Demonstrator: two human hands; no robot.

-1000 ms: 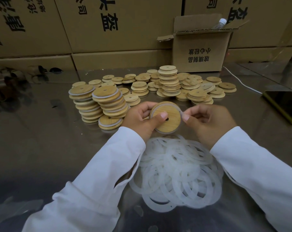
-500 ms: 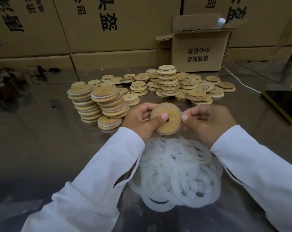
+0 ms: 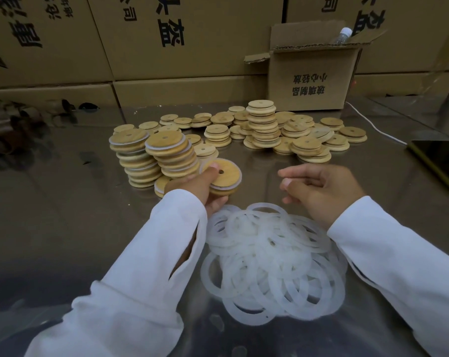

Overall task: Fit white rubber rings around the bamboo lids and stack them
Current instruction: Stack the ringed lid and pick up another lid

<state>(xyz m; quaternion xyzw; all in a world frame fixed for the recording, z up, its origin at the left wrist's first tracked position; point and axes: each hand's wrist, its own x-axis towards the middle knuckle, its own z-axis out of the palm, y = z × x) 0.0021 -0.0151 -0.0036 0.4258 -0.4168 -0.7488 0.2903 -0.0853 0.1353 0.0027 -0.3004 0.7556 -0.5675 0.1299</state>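
My left hand (image 3: 201, 185) holds a round bamboo lid (image 3: 227, 176) with a white rubber ring around its edge, thumb on top near the centre hole. The lid is level, just right of two leaning stacks of ringed lids (image 3: 155, 155). A short stack of ringed lids (image 3: 161, 185) lies partly hidden under my left hand. My right hand (image 3: 321, 188) hovers to the right, fingers loosely curled, holding nothing. A heap of white rubber rings (image 3: 272, 261) lies in front of both hands. Bare bamboo lids (image 3: 267, 130) are piled further back.
The metal table (image 3: 63, 215) is backed by a wall of large cardboard boxes (image 3: 166, 39). A small open box (image 3: 313, 73) with a plastic bottle (image 3: 343, 34) stands at the back right. A phone (image 3: 442, 161) with a white cable (image 3: 375, 127) lies at the right edge.
My right hand let go of the lid and pulled away to the right. My left hand carried the ringed lid left and laid it flat, toward the stacks.
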